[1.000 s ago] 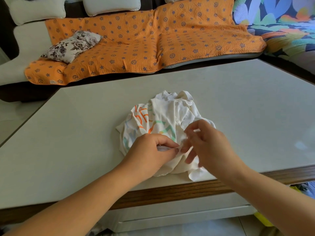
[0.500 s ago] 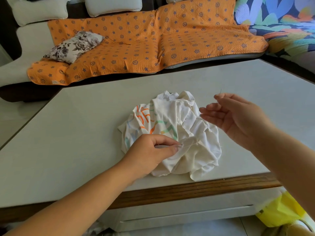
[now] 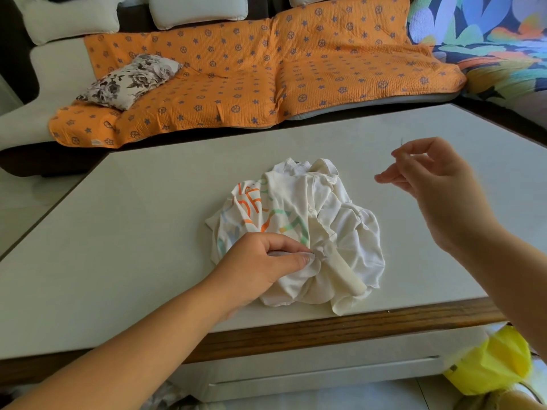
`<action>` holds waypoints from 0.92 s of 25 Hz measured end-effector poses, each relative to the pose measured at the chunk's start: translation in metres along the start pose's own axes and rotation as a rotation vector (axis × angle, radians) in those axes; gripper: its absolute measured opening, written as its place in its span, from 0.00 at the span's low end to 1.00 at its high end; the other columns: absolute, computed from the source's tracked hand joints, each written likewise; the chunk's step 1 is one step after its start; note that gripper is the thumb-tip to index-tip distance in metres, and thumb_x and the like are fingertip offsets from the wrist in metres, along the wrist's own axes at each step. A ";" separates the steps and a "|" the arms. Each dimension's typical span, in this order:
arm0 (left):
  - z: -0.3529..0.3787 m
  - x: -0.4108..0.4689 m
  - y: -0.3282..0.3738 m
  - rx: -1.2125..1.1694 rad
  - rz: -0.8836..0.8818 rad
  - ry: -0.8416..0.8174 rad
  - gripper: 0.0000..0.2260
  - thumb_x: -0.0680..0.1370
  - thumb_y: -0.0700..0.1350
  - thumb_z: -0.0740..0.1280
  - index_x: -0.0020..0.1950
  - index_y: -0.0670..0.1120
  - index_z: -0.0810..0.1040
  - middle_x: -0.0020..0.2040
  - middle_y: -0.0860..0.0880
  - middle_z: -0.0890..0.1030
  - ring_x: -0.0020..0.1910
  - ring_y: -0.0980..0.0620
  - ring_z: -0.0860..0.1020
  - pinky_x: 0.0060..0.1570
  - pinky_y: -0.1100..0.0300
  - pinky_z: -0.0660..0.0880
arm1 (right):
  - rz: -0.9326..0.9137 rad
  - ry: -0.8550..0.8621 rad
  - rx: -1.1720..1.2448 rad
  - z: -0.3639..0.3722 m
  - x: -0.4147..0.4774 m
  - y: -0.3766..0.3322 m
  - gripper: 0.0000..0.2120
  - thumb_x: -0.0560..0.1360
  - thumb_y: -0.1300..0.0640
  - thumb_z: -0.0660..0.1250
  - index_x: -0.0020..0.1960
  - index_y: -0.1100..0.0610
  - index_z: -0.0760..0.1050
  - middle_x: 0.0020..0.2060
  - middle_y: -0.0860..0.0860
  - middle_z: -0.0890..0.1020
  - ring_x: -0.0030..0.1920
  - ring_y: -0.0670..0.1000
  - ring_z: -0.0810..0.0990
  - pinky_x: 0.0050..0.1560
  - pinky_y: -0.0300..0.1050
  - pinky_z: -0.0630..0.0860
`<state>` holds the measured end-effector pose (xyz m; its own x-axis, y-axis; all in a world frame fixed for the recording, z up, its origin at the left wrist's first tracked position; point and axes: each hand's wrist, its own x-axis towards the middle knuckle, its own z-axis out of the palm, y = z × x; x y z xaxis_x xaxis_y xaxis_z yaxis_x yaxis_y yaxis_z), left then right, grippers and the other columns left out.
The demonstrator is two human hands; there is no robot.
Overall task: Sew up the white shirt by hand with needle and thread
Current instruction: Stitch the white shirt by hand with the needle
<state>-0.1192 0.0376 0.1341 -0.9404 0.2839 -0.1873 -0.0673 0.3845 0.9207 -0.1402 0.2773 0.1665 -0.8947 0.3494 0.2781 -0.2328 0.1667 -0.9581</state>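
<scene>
A crumpled white shirt (image 3: 331,232) with an orange and green print lies on the pale table (image 3: 133,232) near its front edge. My left hand (image 3: 266,264) pinches a gathered fold of the shirt at its near side. Raised above the table to the right of the shirt, my right hand (image 3: 435,184) pinches a thin needle (image 3: 401,142) whose tip sticks up past the fingers. The thread is too fine to make out.
Beyond the table's far edge stands a sofa with an orange patterned cover (image 3: 251,75) and a floral cushion (image 3: 130,79). A yellow bag (image 3: 491,365) sits on the floor at the lower right. The wooden front edge (image 3: 325,329) of the table runs below the shirt.
My right hand left the fold beside my left hand and drew up and to the right with the needle. My left hand kept its pinch on the shirt.
</scene>
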 end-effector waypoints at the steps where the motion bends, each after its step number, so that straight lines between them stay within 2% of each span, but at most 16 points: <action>1: 0.000 0.000 0.000 -0.006 -0.006 -0.005 0.03 0.73 0.47 0.74 0.46 0.53 0.86 0.46 0.58 0.85 0.51 0.62 0.81 0.58 0.64 0.75 | -0.027 -0.034 -0.097 0.002 -0.004 0.001 0.07 0.80 0.58 0.64 0.44 0.48 0.74 0.35 0.48 0.85 0.45 0.54 0.85 0.58 0.55 0.78; 3: 0.000 0.001 0.000 -0.018 -0.018 -0.011 0.03 0.73 0.47 0.74 0.46 0.53 0.86 0.46 0.56 0.86 0.51 0.60 0.81 0.60 0.61 0.75 | -0.064 -0.190 -0.257 0.008 -0.015 0.002 0.08 0.80 0.58 0.64 0.45 0.47 0.75 0.36 0.45 0.85 0.42 0.58 0.83 0.48 0.53 0.77; 4: 0.001 0.001 0.000 -0.029 -0.021 -0.012 0.03 0.73 0.47 0.74 0.46 0.52 0.86 0.46 0.56 0.86 0.51 0.60 0.82 0.61 0.60 0.75 | -0.077 -0.296 -0.321 0.013 -0.022 0.004 0.08 0.80 0.58 0.63 0.45 0.47 0.75 0.37 0.44 0.85 0.40 0.53 0.83 0.45 0.47 0.78; 5: 0.001 0.001 0.000 -0.046 -0.023 -0.011 0.03 0.73 0.47 0.74 0.46 0.52 0.86 0.47 0.55 0.86 0.51 0.59 0.82 0.61 0.59 0.75 | -0.089 -0.399 -0.384 0.018 -0.030 0.006 0.08 0.80 0.59 0.63 0.46 0.48 0.74 0.38 0.43 0.85 0.38 0.44 0.82 0.42 0.36 0.77; 6: 0.001 0.002 0.000 -0.069 -0.023 -0.009 0.04 0.73 0.47 0.74 0.46 0.51 0.86 0.47 0.54 0.86 0.52 0.58 0.82 0.62 0.58 0.75 | -0.097 -0.476 -0.439 0.023 -0.038 0.009 0.08 0.81 0.59 0.62 0.46 0.49 0.74 0.40 0.42 0.85 0.41 0.38 0.81 0.42 0.29 0.74; 7: 0.001 0.003 -0.001 -0.098 -0.020 -0.003 0.04 0.73 0.47 0.73 0.46 0.50 0.86 0.47 0.53 0.86 0.53 0.56 0.82 0.63 0.57 0.74 | -0.103 -0.519 -0.473 0.028 -0.045 0.014 0.06 0.81 0.59 0.61 0.47 0.49 0.73 0.42 0.41 0.84 0.44 0.35 0.79 0.43 0.27 0.72; 8: 0.001 0.003 -0.001 -0.127 -0.019 0.007 0.03 0.73 0.47 0.73 0.45 0.50 0.86 0.47 0.52 0.86 0.53 0.55 0.82 0.63 0.56 0.74 | -0.112 -0.540 -0.496 0.032 -0.052 0.018 0.05 0.81 0.57 0.60 0.48 0.50 0.71 0.43 0.41 0.82 0.45 0.36 0.77 0.44 0.29 0.72; 10: 0.000 0.004 -0.001 -0.173 -0.019 0.027 0.03 0.73 0.46 0.73 0.45 0.50 0.86 0.47 0.51 0.86 0.53 0.54 0.81 0.62 0.57 0.74 | -0.128 -0.554 -0.526 0.038 -0.064 0.025 0.04 0.82 0.55 0.57 0.49 0.51 0.68 0.41 0.45 0.79 0.42 0.44 0.77 0.42 0.37 0.73; 12: 0.000 0.005 -0.001 -0.231 -0.027 0.037 0.03 0.73 0.47 0.72 0.44 0.50 0.86 0.46 0.51 0.85 0.50 0.55 0.81 0.56 0.59 0.75 | -0.149 -0.558 -0.539 0.041 -0.070 0.026 0.04 0.83 0.55 0.54 0.50 0.52 0.66 0.39 0.48 0.78 0.39 0.49 0.76 0.40 0.44 0.72; 16: -0.001 0.006 0.002 -0.355 -0.042 0.104 0.03 0.76 0.46 0.69 0.46 0.50 0.83 0.42 0.53 0.83 0.42 0.58 0.79 0.43 0.65 0.73 | -0.154 -0.582 -0.562 0.042 -0.072 0.023 0.05 0.83 0.55 0.52 0.51 0.53 0.65 0.38 0.51 0.78 0.38 0.51 0.74 0.40 0.45 0.70; 20: -0.007 0.007 0.004 -0.408 -0.048 0.222 0.04 0.79 0.46 0.66 0.45 0.52 0.79 0.35 0.56 0.79 0.32 0.59 0.75 0.30 0.67 0.69 | -0.116 -0.679 -0.732 0.039 -0.070 0.025 0.05 0.83 0.57 0.51 0.53 0.54 0.65 0.40 0.52 0.79 0.40 0.54 0.77 0.40 0.45 0.72; 21: -0.008 0.006 0.004 -0.384 -0.040 0.211 0.04 0.79 0.46 0.66 0.45 0.52 0.80 0.36 0.56 0.79 0.34 0.59 0.75 0.31 0.66 0.69 | -0.084 -0.671 -0.745 0.038 -0.069 0.025 0.05 0.83 0.57 0.52 0.53 0.54 0.66 0.42 0.51 0.79 0.42 0.53 0.77 0.42 0.45 0.73; 23: -0.008 0.006 0.002 -0.322 -0.010 0.160 0.04 0.78 0.47 0.68 0.44 0.54 0.81 0.40 0.55 0.81 0.41 0.58 0.78 0.41 0.63 0.71 | -0.029 -0.554 -0.691 0.036 -0.064 0.022 0.06 0.82 0.57 0.56 0.52 0.51 0.71 0.43 0.44 0.78 0.43 0.46 0.76 0.41 0.35 0.72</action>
<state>-0.1273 0.0325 0.1375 -0.9777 0.1307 -0.1645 -0.1545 0.0834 0.9845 -0.1021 0.2252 0.1254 -0.9898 -0.1307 0.0573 -0.1366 0.7508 -0.6463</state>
